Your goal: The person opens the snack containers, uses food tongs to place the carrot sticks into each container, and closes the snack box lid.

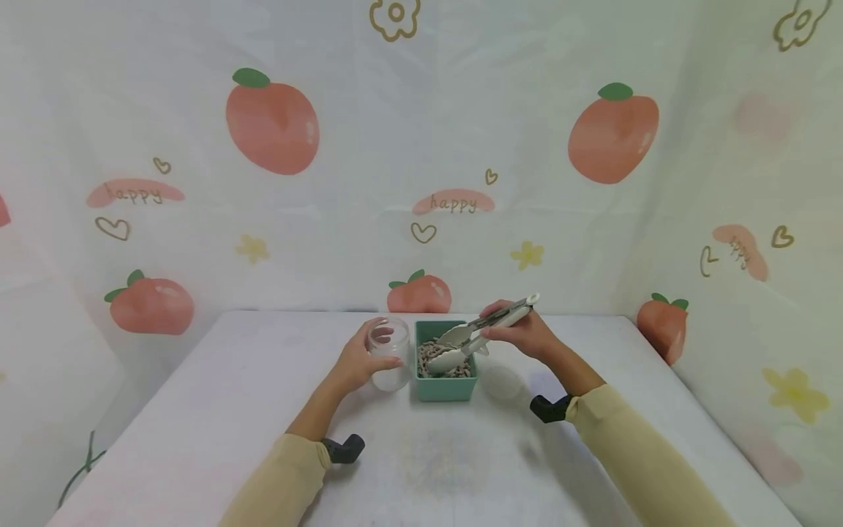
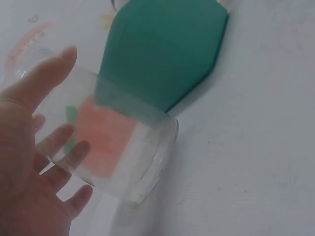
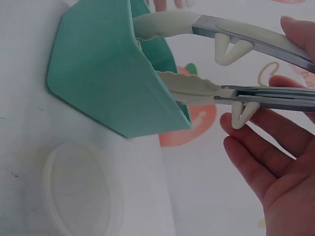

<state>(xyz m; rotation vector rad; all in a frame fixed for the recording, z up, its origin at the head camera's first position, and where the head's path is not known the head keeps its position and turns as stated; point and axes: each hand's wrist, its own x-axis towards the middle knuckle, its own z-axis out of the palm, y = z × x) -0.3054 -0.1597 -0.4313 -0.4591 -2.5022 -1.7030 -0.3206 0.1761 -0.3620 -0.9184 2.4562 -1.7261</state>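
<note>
My left hand (image 1: 358, 360) grips a clear jar (image 1: 392, 378), its fingers and thumb around the wall. In the left wrist view the jar (image 2: 123, 147) looks see-through, with nothing visible inside. My right hand (image 1: 527, 338) holds white-and-metal tongs (image 1: 489, 338) by the handles. The tips of the tongs are spread and reach into a green rectangular bin (image 1: 445, 390). Small greyish-brown pieces (image 1: 429, 353) fill the lower part of the bin, and their exact kind cannot be told. From the right wrist view, the bin wall (image 3: 93, 64) hides the tips of the tongs.
A translucent round lid (image 3: 78, 191) lies flat on the white table (image 1: 435, 468), to the right of the bin. Behind the table hangs a white cloth backdrop (image 1: 356, 241) printed with peaches. Each wrist carries a black mount (image 1: 345, 449).
</note>
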